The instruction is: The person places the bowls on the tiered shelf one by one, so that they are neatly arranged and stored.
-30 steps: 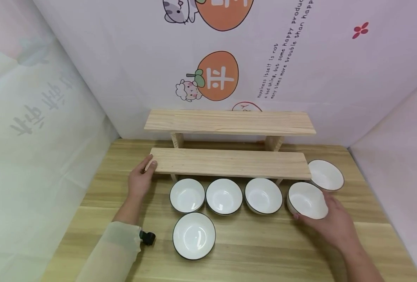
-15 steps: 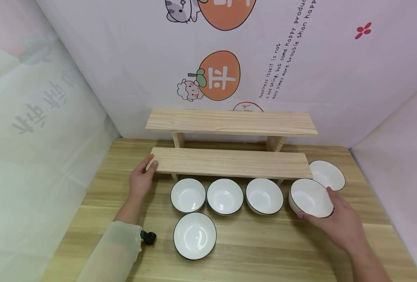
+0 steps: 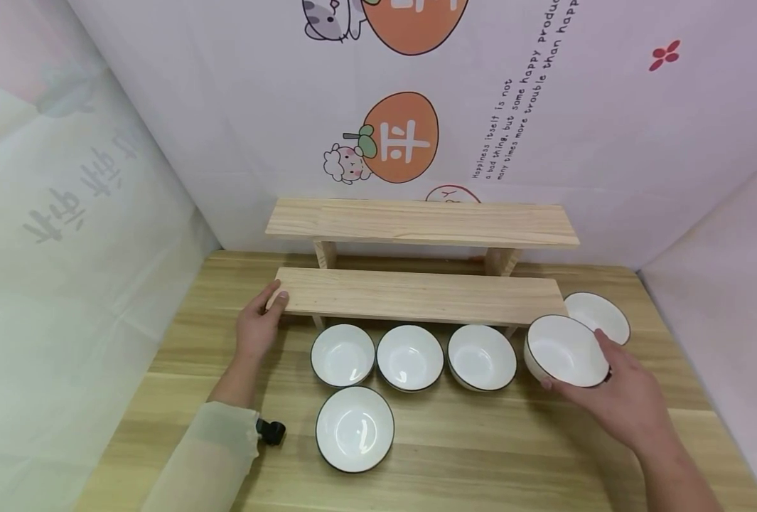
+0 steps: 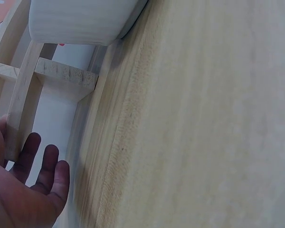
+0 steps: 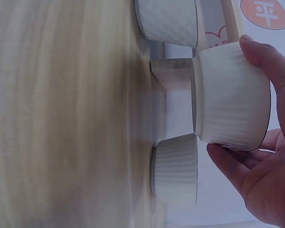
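In the head view my right hand point(image 3: 634, 402) grips a white bowl point(image 3: 566, 352) with a dark rim, thumb on the near side and fingers at the far side. The right wrist view shows this ribbed bowl point(image 5: 232, 97) raised off the table and slightly tilted. My left hand point(image 3: 258, 328) holds the left end of the lower board of a two-tier wooden shelf point(image 3: 416, 295). In the left wrist view, the fingers point(image 4: 50, 171) lie below the board's end. Another white bowl point(image 3: 598, 318) stands behind the held one, by the shelf's right end.
Three white bowls stand in a row before the shelf: left point(image 3: 342, 355), middle point(image 3: 410, 358) and right point(image 3: 482, 358). One more bowl point(image 3: 355, 429) sits nearer on the wooden table point(image 3: 480, 455). White printed sheets point(image 3: 256, 107) enclose the back and sides.
My right hand has lifted the bowl from the table, up and slightly toward the shelf. The left hand keeps its hold on the shelf, and the other bowls stay put.
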Tool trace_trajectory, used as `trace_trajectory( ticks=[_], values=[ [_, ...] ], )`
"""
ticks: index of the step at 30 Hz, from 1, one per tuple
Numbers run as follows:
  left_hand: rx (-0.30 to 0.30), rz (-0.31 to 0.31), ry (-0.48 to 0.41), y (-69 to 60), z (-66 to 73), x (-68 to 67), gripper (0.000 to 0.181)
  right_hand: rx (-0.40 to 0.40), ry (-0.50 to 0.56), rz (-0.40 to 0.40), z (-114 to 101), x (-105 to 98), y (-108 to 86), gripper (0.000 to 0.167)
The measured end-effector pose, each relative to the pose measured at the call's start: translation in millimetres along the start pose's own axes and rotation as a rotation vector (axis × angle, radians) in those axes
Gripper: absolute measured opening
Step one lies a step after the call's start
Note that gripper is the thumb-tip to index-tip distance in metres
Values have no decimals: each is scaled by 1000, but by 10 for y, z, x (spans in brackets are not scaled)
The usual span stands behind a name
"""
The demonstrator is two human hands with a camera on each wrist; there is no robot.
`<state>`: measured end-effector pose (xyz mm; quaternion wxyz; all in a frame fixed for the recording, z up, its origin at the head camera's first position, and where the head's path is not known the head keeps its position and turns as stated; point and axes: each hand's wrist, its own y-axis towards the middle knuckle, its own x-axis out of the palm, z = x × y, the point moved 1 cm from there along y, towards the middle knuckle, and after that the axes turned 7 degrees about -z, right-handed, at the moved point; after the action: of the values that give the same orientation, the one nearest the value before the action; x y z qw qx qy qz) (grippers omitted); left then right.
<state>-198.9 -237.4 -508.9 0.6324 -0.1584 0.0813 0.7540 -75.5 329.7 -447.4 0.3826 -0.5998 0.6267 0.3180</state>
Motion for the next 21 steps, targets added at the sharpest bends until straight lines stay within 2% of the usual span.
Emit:
trace_trajectory(
  ticks=[12,21],
  values=[
    [5,2,-32,21,-17,7,58,-34,-4,0,-143,-74,92,129],
    [2,1,-53,24,-21,15,56,-31,-10,-19,-265,-99,170,130]
  ],
)
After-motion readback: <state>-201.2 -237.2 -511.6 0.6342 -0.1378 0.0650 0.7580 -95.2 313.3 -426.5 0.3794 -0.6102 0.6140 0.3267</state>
